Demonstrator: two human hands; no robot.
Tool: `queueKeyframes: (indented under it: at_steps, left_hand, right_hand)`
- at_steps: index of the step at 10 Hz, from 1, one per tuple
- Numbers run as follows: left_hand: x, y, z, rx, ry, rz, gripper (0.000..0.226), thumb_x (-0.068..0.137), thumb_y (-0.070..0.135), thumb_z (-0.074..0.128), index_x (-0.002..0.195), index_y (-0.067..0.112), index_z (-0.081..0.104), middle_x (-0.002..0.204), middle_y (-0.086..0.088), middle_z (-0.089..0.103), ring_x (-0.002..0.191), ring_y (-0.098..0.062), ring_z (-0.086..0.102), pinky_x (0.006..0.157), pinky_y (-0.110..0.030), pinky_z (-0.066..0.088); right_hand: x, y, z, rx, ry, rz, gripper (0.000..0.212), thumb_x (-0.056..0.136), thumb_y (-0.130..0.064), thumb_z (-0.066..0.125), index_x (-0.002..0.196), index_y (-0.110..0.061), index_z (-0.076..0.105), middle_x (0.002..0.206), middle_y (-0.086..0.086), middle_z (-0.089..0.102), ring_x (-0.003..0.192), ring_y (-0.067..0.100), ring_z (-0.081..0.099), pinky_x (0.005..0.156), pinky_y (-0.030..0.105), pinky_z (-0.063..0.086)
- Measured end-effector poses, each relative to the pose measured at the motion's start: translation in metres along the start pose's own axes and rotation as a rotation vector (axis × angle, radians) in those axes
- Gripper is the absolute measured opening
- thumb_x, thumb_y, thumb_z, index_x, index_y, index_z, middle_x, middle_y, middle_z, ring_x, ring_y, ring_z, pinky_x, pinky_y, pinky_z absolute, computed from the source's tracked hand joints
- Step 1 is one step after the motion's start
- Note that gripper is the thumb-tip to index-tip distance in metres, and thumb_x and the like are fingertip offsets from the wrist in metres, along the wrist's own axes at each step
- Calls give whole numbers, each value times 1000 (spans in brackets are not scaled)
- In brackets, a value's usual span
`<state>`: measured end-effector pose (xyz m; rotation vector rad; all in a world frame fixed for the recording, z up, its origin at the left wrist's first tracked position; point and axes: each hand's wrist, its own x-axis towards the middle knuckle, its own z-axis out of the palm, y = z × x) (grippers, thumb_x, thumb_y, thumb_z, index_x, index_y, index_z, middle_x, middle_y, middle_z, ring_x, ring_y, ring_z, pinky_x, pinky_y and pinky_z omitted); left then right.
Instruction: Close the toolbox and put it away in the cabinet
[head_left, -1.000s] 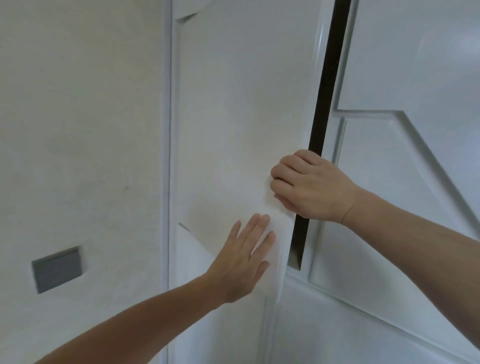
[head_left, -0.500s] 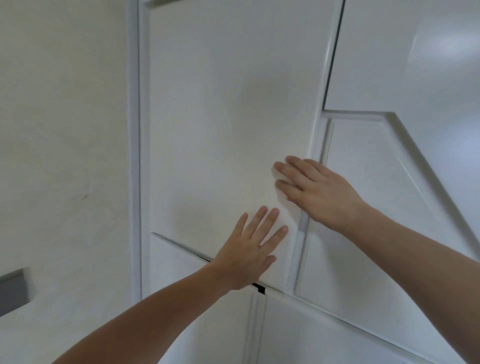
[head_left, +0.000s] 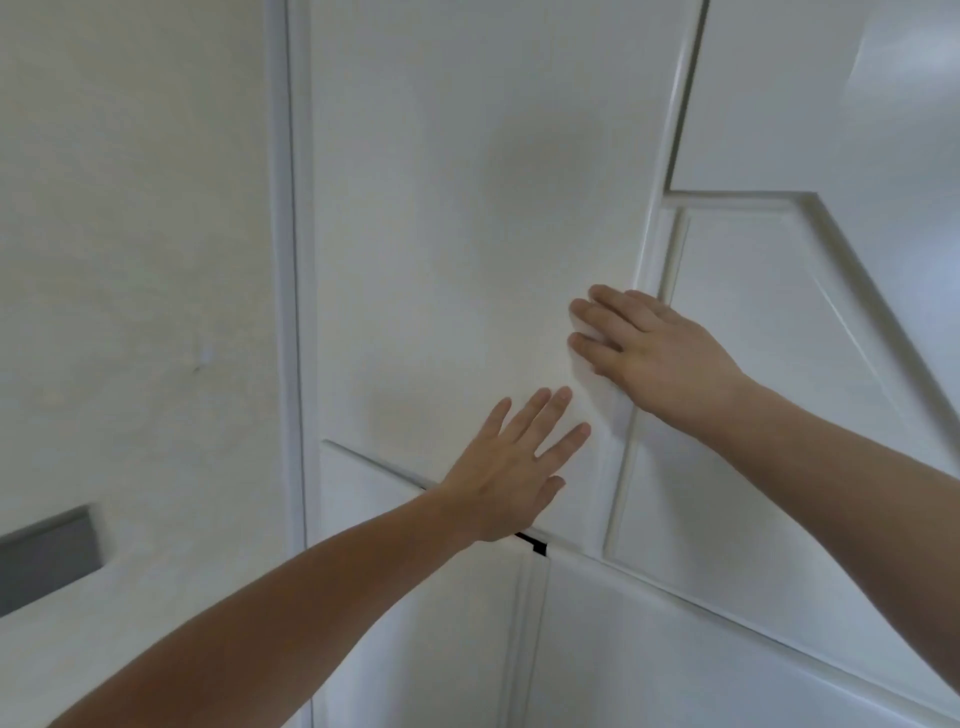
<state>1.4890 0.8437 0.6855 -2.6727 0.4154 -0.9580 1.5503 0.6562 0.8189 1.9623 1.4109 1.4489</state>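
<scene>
A tall white cabinet door (head_left: 467, 234) fills the middle of the view and sits flush with the panels around it. My left hand (head_left: 514, 467) lies flat against its lower right part, fingers spread. My right hand (head_left: 649, 348) presses flat near the door's right edge, fingers extended and slightly apart. Neither hand holds anything. The toolbox is not in view.
A plain pale wall (head_left: 135, 260) stands to the left, with a grey rectangular plate (head_left: 47, 556) low on it. More white cabinet panels (head_left: 779, 364) lie to the right and below. A small dark gap (head_left: 535, 545) shows at the door's lower corner.
The door swung shut: the dark opening at its right edge is gone. My right hand let go of the door edge and now lies flat on the face. My left hand stayed flat.
</scene>
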Motion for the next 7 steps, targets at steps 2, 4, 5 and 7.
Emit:
queueKeyframes:
  at_steps: [2,4,5,7]
  left_hand:
    - [-19,-2,-27,-5,-34,-98,60,97,45,22,151,23,6,162,-15,-7,147,-32,13,116,-54,20]
    - [-36,-6,-55,18,-91,-172,60,98,46,23,152,22,9,161,-13,-12,147,-32,11,116,-52,20]
    - [-36,4,-65,-4,-101,-213,60,98,46,24,152,23,9,161,-11,-14,147,-31,12,116,-51,19]
    - [-43,33,-82,-172,-159,-413,60,98,43,31,151,21,13,163,-9,0,131,-30,43,112,-46,28]
  right_hand:
    - [0,-3,-8,-13,-64,4,35,82,-3,68,116,6,61,136,30,50,129,48,41,106,57,32]
    - [-2,-1,-7,46,-44,9,30,81,-1,69,110,7,64,134,31,51,128,49,42,105,57,33]
    - [-6,-3,-9,90,-11,20,32,75,-3,76,104,5,65,132,31,52,125,48,46,103,57,36]
    - [-21,-32,-2,265,107,-60,28,71,-9,80,94,0,68,114,27,64,102,43,62,92,52,47]
